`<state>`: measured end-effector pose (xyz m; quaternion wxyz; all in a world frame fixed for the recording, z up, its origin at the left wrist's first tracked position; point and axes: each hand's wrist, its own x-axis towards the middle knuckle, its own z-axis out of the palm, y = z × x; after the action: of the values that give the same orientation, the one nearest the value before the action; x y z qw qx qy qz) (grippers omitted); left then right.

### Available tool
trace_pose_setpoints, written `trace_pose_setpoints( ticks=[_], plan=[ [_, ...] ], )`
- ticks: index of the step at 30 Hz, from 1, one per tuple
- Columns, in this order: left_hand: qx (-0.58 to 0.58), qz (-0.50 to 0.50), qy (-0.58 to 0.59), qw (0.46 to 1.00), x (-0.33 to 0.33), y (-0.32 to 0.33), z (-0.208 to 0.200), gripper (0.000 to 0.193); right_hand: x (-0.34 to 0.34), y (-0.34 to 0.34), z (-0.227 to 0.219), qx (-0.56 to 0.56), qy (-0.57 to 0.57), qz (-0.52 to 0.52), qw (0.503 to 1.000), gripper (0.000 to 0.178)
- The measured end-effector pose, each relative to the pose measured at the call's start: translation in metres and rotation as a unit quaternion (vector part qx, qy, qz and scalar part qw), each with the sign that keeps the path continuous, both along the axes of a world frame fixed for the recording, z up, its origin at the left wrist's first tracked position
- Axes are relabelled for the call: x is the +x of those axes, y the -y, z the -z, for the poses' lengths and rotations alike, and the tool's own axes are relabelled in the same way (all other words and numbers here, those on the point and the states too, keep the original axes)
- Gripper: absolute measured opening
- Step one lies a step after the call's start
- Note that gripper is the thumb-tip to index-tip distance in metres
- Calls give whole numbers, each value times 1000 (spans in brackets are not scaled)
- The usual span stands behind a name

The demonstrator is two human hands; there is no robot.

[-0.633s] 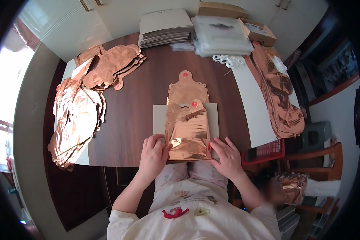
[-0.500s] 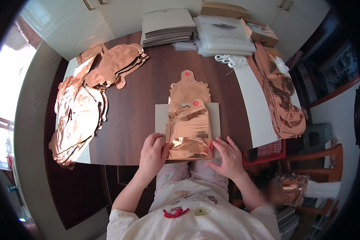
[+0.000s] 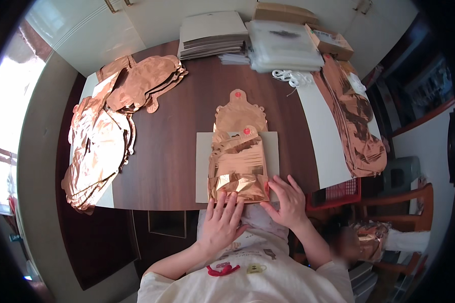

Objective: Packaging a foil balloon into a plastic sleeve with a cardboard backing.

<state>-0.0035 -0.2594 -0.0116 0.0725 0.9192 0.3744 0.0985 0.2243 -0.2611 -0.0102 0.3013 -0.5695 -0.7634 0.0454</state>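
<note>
A copper-coloured foil balloon (image 3: pixel 240 162), folded into a rectangle, lies on a pale grey card (image 3: pixel 202 166) at the table's front edge. Its rounded tab with a red mark sticks up at the top. My left hand (image 3: pixel 223 219) lies flat with fingers spread, their tips pressing on the folded foil's lower edge. Beside the lower right corner, my right hand (image 3: pixel 286 201) has its fingers apart and touches the foil's edge and the card. Behind the card, another foil balloon (image 3: pixel 240 115) lies flat, its lower part hidden.
Piles of copper foil balloons (image 3: pixel 98 146) cover the left side; more foil (image 3: pixel 351 126) lies along the right. At the back are a stack of grey cards (image 3: pixel 212 33), clear plastic bags (image 3: pixel 284 45), white cord (image 3: pixel 292 77) and a small box (image 3: pixel 329 41). A red basket (image 3: pixel 338 194) stands below.
My left hand has moved from the foil's left edge down and right to its lower edge, fingers now spread flat. My right hand has barely shifted.
</note>
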Motion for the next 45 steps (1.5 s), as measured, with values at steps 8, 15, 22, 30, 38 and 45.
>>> trace_pose_setpoints(
  ticks=[8, 15, 22, 30, 38, 45],
  plan=[
    [27, -6, -37, 999, -1, -13, -1, 78, 0, -1, 3, 4, -1, 6, 1000, 44],
    [24, 22, -69, 997, 3, -27, -15, 79, -6, 0, 2, 5, -26, 33, 999, 38],
    [20, 44, -48, 998, 3, -38, -23, 79, -7, -3, 1, 13, -13, 21, 1000, 38],
    [-26, -82, 18, 996, -37, -63, -22, 78, 1, -18, -6, -18, -1, -11, 1000, 38],
    [21, -98, 1, 995, -34, -51, -21, 65, 6, -60, -16, -38, -71, -26, 996, 38],
    [9, -128, 69, 989, -32, -53, -23, 69, -9, -78, -9, -73, -116, 27, 990, 49]
  ],
)
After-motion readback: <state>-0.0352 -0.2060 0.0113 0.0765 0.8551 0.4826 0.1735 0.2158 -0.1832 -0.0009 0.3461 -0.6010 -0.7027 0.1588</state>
